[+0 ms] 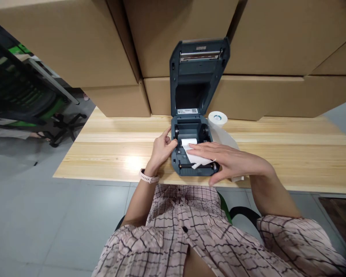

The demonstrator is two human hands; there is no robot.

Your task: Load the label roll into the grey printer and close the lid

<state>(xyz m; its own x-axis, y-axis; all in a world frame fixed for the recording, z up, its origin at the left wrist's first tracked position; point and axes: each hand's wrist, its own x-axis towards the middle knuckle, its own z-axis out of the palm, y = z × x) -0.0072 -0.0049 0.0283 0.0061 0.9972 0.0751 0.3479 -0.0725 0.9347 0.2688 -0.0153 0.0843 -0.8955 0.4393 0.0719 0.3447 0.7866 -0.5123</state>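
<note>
A dark grey label printer stands on the wooden table with its lid raised. Inside its bay lies a small white paper roll, whose loose strip runs toward the front roller. My left hand rests against the printer's left side, fingers apart, thumb on the rim. My right hand lies over the paper strip from the right, fingers stretched out and thumb apart. Behind it, a larger white roll stands beside the printer, with a pale strip trailing toward the front edge, partly under my right hand.
Stacked cardboard boxes line the back of the wooden table. At the left are a dark office chair and part of a seated person. The table's front edge runs close to my body.
</note>
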